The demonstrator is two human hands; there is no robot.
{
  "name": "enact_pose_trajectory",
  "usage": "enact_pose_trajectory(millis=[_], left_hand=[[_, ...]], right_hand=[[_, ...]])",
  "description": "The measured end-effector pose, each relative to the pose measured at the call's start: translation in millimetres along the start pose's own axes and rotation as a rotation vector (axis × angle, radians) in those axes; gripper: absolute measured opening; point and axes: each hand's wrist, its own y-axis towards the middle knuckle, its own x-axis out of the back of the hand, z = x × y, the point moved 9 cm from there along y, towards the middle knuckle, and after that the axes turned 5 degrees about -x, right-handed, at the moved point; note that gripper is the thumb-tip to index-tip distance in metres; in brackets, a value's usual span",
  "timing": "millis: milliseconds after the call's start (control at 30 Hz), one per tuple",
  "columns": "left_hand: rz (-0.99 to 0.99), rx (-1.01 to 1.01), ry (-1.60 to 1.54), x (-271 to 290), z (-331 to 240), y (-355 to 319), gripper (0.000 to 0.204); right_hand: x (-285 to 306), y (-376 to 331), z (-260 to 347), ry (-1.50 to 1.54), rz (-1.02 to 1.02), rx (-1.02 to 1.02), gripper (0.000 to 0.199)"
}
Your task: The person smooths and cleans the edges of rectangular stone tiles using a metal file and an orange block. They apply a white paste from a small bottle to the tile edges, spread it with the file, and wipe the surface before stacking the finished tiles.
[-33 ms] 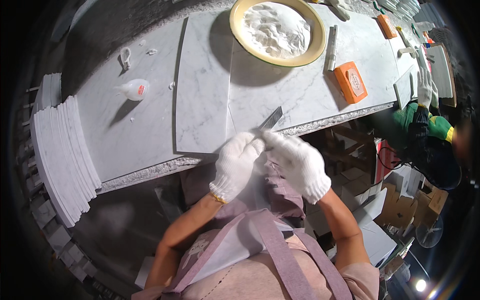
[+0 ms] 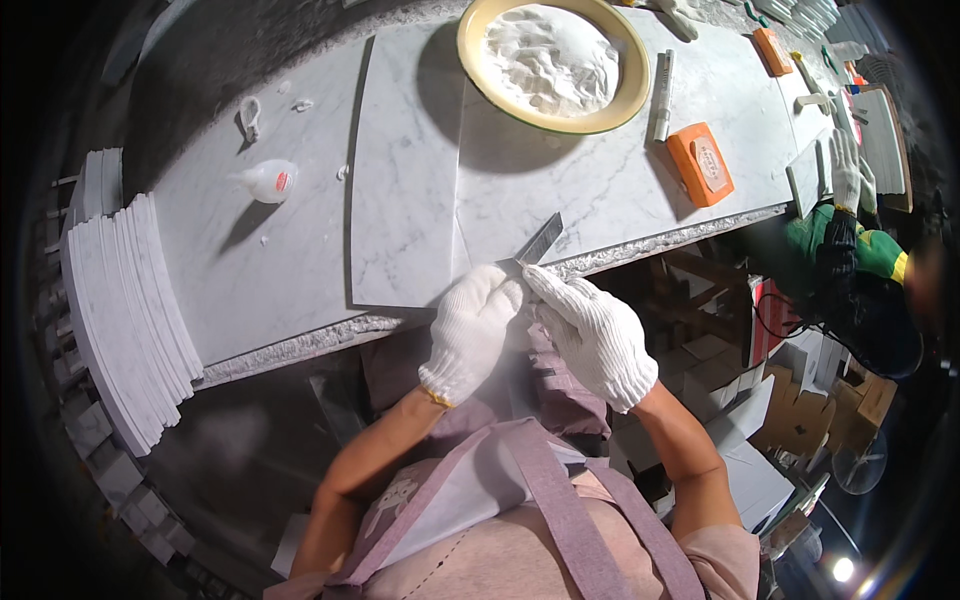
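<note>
Strip [image 2: 543, 238]: a thin grey piece jutting far and right from between our gloves, over the slab's near edge; we cannot tell its exact kind.
Left hand [image 2: 468, 325]: its fingers are curled, closed on the near end of the strip.
Right hand [image 2: 600, 340]: fingers fairly straight, tips at the strip's near end; we cannot tell whether they pinch it.
Handling: we would do best to keep the left grip firm, the right fingertips light and clear of any sharp edge, and the strip's angle steady.
Slab [image 2: 405, 200]: it bears the bowl [image 2: 636, 82] of white powder [image 2: 545, 65] at the far side, with the orange box [image 2: 700, 165] to the right.
Change: our right fingers look straighter than in the earlier frame, with the hand turned slightly and a clearer gap between our gloves; the strip has barely shifted.
</note>
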Motion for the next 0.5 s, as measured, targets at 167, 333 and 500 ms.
enact_pose_trajectory(millis=[167,333,500], left_hand=[[0.030,0.164,-0.163,-4.0,16.2,-2.8,0.026],[-0.001,0.070,-0.130,-2.7,11.1,2.0,0.025],[0.004,0.077,-0.158,-5.4,8.1,-0.6,0.025]], right_hand=[[16.3,-3.3,-20.4,0.070,-0.172,-0.190,0.047],[6.5,1.9,-15.3,-0.017,-0.032,-0.149,0.044],[10.6,-0.1,-12.4,0.006,-0.072,-0.107,0.047]])
